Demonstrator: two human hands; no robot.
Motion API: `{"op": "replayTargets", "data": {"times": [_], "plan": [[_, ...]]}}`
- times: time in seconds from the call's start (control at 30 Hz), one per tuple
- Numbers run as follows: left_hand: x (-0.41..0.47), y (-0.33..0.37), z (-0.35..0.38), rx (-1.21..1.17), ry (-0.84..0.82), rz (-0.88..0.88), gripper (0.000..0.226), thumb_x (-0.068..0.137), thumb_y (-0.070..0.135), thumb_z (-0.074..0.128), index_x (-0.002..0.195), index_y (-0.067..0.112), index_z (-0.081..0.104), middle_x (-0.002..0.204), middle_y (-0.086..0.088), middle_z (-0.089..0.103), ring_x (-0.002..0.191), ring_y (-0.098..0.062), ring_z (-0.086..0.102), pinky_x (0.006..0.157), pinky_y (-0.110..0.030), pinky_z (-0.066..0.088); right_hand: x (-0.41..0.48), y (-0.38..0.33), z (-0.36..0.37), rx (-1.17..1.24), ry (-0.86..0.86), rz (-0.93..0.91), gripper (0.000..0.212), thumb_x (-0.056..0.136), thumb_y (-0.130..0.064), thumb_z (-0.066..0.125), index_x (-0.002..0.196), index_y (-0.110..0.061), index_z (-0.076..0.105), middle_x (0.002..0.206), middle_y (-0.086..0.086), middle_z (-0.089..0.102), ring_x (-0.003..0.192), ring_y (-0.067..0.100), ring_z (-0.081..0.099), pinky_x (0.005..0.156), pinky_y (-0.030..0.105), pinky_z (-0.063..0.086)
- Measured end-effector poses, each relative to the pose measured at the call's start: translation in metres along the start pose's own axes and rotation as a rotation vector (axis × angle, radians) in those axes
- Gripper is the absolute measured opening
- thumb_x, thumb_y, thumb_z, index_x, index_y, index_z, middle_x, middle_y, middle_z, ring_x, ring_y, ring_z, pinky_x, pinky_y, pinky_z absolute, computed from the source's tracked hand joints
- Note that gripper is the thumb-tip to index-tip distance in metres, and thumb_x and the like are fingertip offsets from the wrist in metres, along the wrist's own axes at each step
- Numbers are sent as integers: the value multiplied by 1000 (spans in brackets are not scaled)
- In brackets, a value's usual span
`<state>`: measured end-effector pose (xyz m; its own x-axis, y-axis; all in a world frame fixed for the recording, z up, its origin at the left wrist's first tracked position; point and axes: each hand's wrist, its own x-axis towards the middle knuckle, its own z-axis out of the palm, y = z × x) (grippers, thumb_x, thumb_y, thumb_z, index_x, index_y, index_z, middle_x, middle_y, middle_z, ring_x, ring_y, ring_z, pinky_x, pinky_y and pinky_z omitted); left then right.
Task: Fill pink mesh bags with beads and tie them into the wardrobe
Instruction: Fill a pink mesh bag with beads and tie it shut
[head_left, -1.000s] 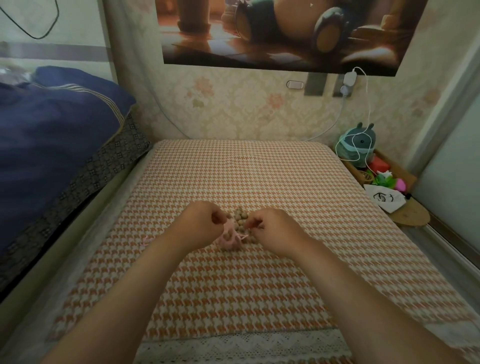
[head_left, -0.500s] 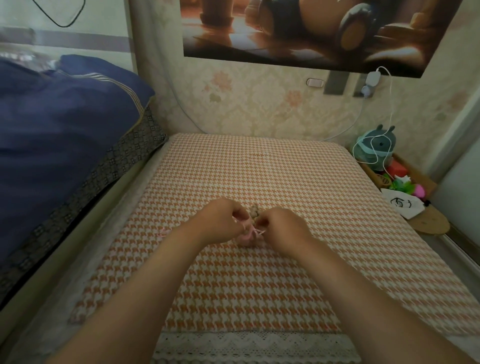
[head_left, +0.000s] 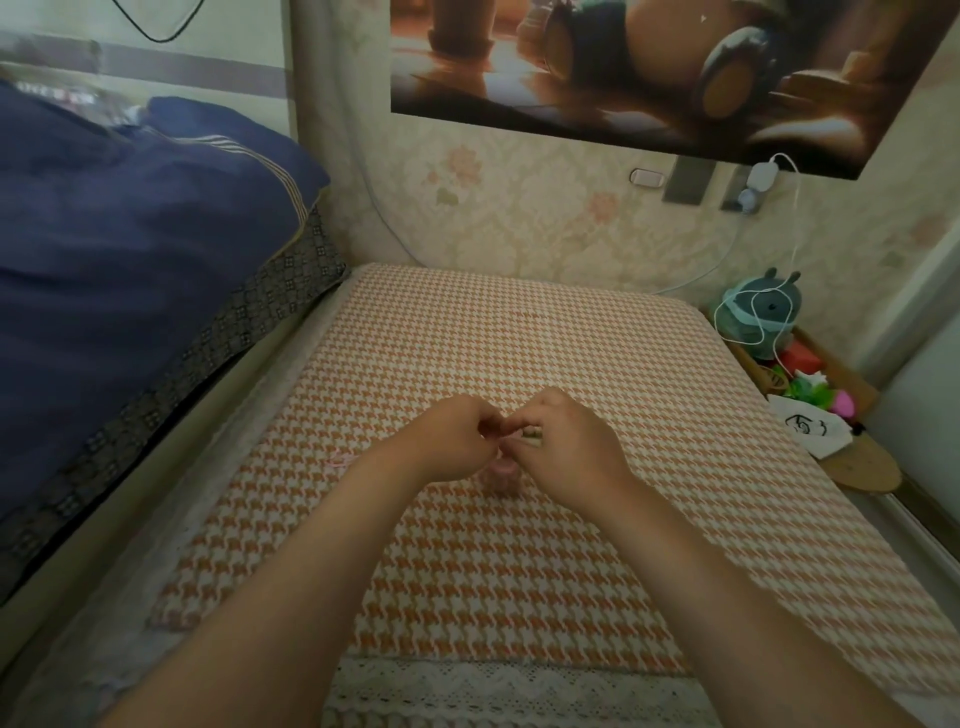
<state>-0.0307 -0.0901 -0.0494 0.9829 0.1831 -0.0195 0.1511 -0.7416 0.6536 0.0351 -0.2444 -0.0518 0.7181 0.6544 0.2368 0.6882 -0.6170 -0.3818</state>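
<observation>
The left hand and right hand meet fingertip to fingertip, both pinched at the top of a pink mesh bag resting mid-cloth beneath them. Bare houndstooth cloth surrounds them on every side, its lace edge nearest and a blue quilt left.

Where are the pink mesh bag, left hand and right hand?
pink mesh bag (head_left: 500, 475): head view, visible bulge below the hands.
left hand (head_left: 457, 436): head view, back of hand.
right hand (head_left: 569, 441): head view, back of hand.
</observation>
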Motion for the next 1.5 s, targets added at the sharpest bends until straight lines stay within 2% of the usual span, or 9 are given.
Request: {"op": "replayTargets", "data": {"times": [0.27,0.37,0.57,0.73,0.9,1.0,1.13,1.37,1.5], "plan": [[-1,5,3,6,71,-15,28,94,15,58,119,14,71,124,0,68,112,-15,62,92,-26,50,0,30,-11,8,-80,157,16,97,-27,62,105,-33,75,105,-14,72,92,9,67,81,35,58],[-2,12,4,7,81,-26,27,92,13,59,115,14,72,118,-1,70,104,-15,65,87,-27,53,-4,45,-3,-88,-187,199,12,94,-31,67,105,-33,74,106,-12,71,94,12,64,77,32,54],[-5,22,11,-72,51,-72,19,86,17,71,105,13,75,100,0,74,87,-16,70,81,-36,60,-3,50,11,-143,-224,179,5,91,-38,68,92,-33,70,82,-13,60,82,14,60,65,28,45],[-4,15,14,-86,52,-52,24,89,24,70,112,16,73,104,2,73,92,-11,68,71,-16,52,1,46,14,-156,-217,183,13,90,-37,69,99,-29,76,98,-9,70,88,15,65,71,31,53],[2,8,12,-33,46,-62,33,92,28,66,123,17,68,125,3,66,113,-13,59,93,-25,46,3,36,-10,-14,-38,198,13,93,-35,69,105,-32,74,100,-13,72,90,10,66,78,34,57],[4,8,10,-38,39,-48,35,89,29,68,122,18,68,124,4,65,115,-13,59,94,-27,46,0,23,-22,143,100,150,17,92,-37,71,109,-34,73,97,-18,71,88,0,65,78,28,56],[4,10,8,-48,6,-23,25,87,25,69,111,21,74,107,3,72,102,-14,65,91,-36,53,-10,6,-18,152,38,18,15,92,-43,70,103,-36,74,95,-21,72,80,-8,61,70,20,48],[-2,8,3,-43,16,16,23,88,26,69,111,24,75,107,5,72,100,-11,64,91,-33,53,-4,4,-11,-38,-48,19,22,97,-47,60,110,-36,76,108,-17,59,96,8,60,78,34,53],[0,3,3,-83,31,17,18,87,27,70,104,24,77,102,6,74,96,-9,65,89,-33,55,-4,6,-9,-44,-141,66,29,101,-48,51,91,-35,75,85,-14,68,76,9,63,64,32,51]]}}
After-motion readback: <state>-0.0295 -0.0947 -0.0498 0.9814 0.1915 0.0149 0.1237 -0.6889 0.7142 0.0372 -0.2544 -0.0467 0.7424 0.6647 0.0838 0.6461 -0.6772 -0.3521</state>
